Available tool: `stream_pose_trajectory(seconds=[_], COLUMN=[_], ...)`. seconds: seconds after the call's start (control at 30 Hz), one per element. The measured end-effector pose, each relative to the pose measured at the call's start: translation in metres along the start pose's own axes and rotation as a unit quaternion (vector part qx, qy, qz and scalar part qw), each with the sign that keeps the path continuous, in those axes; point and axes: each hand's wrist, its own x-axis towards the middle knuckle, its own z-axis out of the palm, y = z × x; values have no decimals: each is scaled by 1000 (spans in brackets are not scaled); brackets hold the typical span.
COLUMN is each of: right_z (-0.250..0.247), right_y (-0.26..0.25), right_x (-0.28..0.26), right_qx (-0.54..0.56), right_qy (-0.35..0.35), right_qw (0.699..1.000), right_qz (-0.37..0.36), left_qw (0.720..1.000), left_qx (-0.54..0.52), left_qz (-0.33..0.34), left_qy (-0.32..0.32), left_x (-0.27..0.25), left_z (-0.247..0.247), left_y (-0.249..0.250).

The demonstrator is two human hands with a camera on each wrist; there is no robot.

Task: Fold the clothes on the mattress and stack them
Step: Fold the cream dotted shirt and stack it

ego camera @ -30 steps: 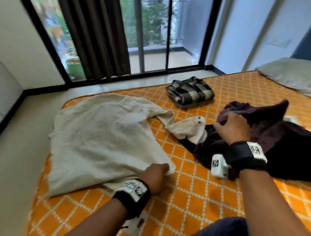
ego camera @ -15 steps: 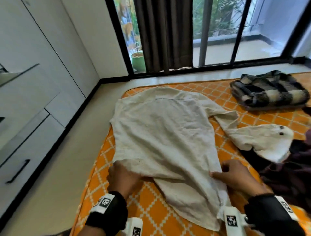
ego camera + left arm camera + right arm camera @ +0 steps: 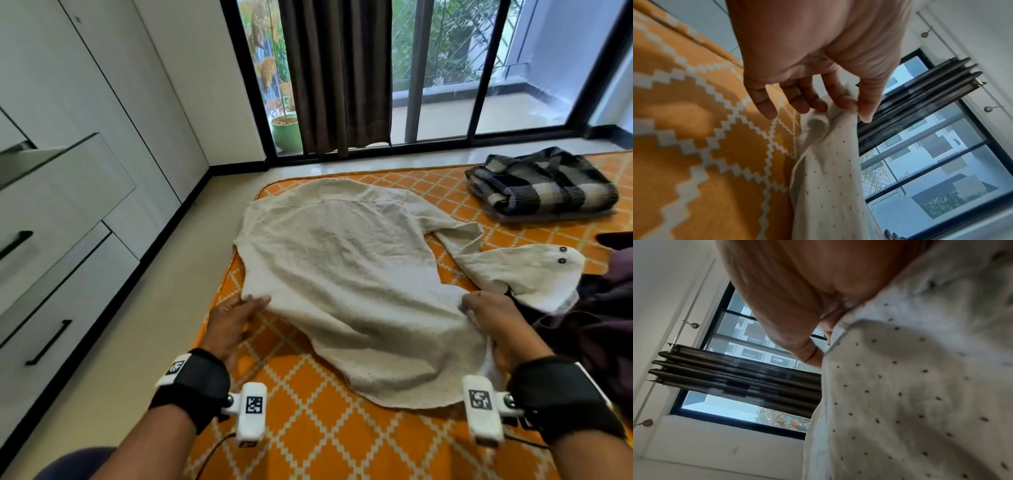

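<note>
Cream shirt (image 3: pixel 349 291) spread at mattress (image 3: pixel 308 445) left edge.
L hand (image 3: pixel 233 322) pinches hem corner; R hand (image 3: pixel 496 325) grips opposite side seam, fingers hidden. Fabric looks light, limp, w/ no stiffness: hold at edges.

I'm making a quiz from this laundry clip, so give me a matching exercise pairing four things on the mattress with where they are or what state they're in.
Things:
1. cream shirt
2. plaid garment
3. dark clothes pile
4. left hand

States:
A. folded, at the far right
B. pinches the shirt's edge
C. spread flat, unfolded
D. heaped beside the right hand

Pairs: 1-C, 2-A, 3-D, 4-B
</note>
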Motion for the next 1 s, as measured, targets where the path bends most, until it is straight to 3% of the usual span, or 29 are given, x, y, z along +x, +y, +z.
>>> stream_pose_trajectory(seconds=[0.13,0.2,0.27,0.4,0.5,0.57,0.67,0.77,0.9,0.93,1.0], right_z=[-7,-13,-17,-20,-18,-17,-20,-29,-35,-34,-30], right_y=[-6,-3,2,5,3,2,6,4,2,3,1], right_x=[-25,-25,-21,-10,-2,1,5,-3,-23,-26,-28], right_qx=[33,-12,-41,-6,90,86,36,-108,-455,-481,-477], right_qy=[-101,-99,-75,-42,-48,-35,24,77,125,118,88], right_qw=[994,995,996,999,994,995,999,986,872,860,867], right_qz=[-13,-26,-27,-10,36,26,-22,-100,-130,-124,-113], left_qw=[999,999,999,990,982,962,924,920,914,918,946], left_qx=[-24,-41,-35,46,135,240,354,373,371,361,296], left_qz=[40,34,-14,-124,-116,-101,-77,-81,-154,-155,-125], left_qy=[0,0,-18,-54,-61,-87,-122,-88,-51,-51,-47], left_x=[5,8,15,29,24,9,-12,-22,-31,-38,-47], left_z=[-3,1,1,-6,-1,0,-11,-40,-67,-66,-63], left_y=[10,8,-5,-37,-39,-24,-2,8,2,0,-4])
